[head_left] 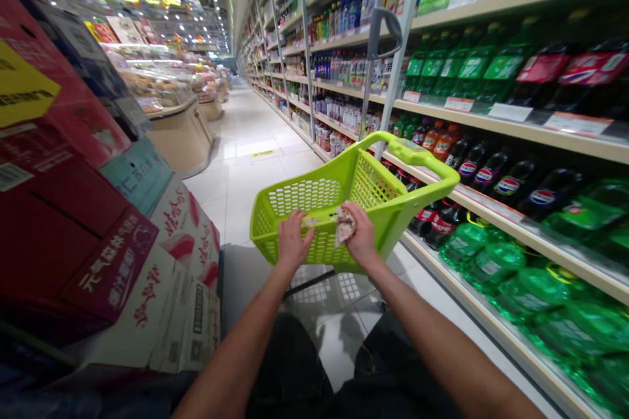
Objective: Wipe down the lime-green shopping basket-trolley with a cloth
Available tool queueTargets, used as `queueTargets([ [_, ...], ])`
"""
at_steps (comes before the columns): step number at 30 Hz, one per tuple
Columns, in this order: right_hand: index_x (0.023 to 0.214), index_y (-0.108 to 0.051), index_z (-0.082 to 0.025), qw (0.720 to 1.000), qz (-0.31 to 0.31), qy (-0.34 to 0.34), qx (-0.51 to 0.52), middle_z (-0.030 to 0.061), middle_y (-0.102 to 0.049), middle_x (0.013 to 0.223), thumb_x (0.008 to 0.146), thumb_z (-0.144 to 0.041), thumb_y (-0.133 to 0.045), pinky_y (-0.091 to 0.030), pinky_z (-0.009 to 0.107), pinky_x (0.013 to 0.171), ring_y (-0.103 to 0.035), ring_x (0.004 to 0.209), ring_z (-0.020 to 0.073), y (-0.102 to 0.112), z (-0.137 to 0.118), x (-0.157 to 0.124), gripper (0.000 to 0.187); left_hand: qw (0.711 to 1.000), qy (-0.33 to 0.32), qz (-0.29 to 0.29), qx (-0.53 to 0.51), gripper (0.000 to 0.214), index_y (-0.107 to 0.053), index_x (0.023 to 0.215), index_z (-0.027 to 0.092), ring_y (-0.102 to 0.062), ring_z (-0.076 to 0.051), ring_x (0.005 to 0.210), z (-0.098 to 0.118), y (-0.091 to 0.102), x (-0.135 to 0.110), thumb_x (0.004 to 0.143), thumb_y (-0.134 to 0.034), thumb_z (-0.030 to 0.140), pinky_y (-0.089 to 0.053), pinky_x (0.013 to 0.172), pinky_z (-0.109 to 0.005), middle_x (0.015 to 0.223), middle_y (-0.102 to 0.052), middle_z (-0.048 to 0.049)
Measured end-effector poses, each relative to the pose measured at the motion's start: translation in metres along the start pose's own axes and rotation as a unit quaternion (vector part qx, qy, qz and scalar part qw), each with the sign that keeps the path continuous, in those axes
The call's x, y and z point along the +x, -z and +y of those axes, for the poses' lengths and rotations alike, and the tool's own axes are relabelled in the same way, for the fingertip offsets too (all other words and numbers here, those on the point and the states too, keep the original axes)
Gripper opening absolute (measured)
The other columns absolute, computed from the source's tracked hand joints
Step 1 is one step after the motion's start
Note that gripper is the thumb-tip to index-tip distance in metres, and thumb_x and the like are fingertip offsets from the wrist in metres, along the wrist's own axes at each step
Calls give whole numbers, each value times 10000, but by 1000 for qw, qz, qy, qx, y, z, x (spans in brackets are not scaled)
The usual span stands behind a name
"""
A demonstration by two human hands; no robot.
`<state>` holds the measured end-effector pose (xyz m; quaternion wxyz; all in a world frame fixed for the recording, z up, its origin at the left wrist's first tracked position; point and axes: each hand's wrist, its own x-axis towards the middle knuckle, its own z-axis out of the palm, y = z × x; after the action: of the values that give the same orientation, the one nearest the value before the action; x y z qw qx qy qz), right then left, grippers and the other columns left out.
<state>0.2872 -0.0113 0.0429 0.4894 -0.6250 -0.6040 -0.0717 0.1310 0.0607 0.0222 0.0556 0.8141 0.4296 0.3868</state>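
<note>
A lime-green plastic shopping cart with perforated sides stands in front of my knees, its handle to the right. My left hand is at the cart's near rim, its fingers curled over the edge. My right hand grips a crumpled, pale patterned cloth against the same rim. Part of the cloth sticks out past the fingers on the left. A small pale patch shows by my left fingertips; I cannot make out what it is. The cart's basket has no goods visible in it.
Shelves of bottled drinks line the right side, with large green bottles at the bottom. Stacked drink cartons crowd the left. A tiled aisle runs ahead past a round display counter. A grey handle is on an upright pole.
</note>
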Motion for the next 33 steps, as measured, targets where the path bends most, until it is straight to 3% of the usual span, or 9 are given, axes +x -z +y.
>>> queueTargets([
  [5,1031,-610,-174,972,-77,74,-211,126,-486,1254,784,-116,-457,-293,450,981,-381,1183,258,6,20,13,297,990,45,-53,126,269,-557,985,179,-508,-279,1035,-25,3,-9,757,-519,316,-275,957,-524,1057,-612,-108],
  [8,1065,-594,-203,953,-123,147,-233,93,-498,1254,819,-148,-453,-302,429,982,-386,1183,229,-13,22,7,289,989,35,-45,134,266,-549,1002,185,-500,-270,1051,-26,1,-13,781,-483,319,-266,963,-520,1073,-607,-104],
  [11,1031,-616,-202,943,-126,189,-243,81,-532,1217,834,-169,-452,-332,401,970,-424,1150,209,1,38,13,258,990,25,-49,130,263,-546,1020,179,-489,-267,1079,-26,2,-14,799,-458,290,-254,970,-522,1099,-598,-113],
  [16,991,-648,-168,943,0,122,-309,114,-518,1219,851,-174,-402,-324,397,983,-393,1171,237,90,85,39,284,991,38,-29,123,239,-566,985,186,-498,-264,1073,-26,0,-12,815,-426,281,-237,975,-531,1084,-611,-100],
  [18,994,-651,-140,940,65,75,-327,156,-489,1238,856,-194,-390,-315,409,986,-367,1187,262,108,93,42,300,991,49,-16,121,230,-574,959,191,-499,-265,1071,-23,-4,-12,823,-411,281,-223,977,-541,1073,-618,-92],
  [21,979,-654,-140,939,88,54,-328,160,-481,1243,842,-186,-413,-317,425,984,-347,1207,267,93,86,33,280,992,51,-9,118,227,-576,944,198,-499,-267,1069,-19,-7,-13,829,-402,287,-224,972,-547,1069,-623,-87],
  [26,959,-644,-211,945,-74,181,-262,73,-528,1215,829,-148,-436,-339,405,968,-397,1179,195,49,70,22,254,993,49,-19,109,230,-582,936,189,-514,-268,1040,-20,-4,-13,823,-402,277,-242,961,-550,1056,-627,-96],
  [28,956,-646,-208,944,-76,174,-269,77,-531,1212,828,-164,-441,-342,397,964,-409,1166,198,61,76,32,245,993,46,-23,109,232,-582,935,191,-515,-265,1035,-22,-3,-13,824,-397,276,-245,960,-546,1053,-628,-95],
  [33,978,-641,-142,943,49,46,-324,131,-478,1246,787,-143,-432,-328,424,967,-385,1171,255,108,95,57,283,993,51,-12,109,230,-579,942,202,-494,-257,1069,-21,-6,-14,828,-393,277,-228,975,-541,1067,-624,-82],
])
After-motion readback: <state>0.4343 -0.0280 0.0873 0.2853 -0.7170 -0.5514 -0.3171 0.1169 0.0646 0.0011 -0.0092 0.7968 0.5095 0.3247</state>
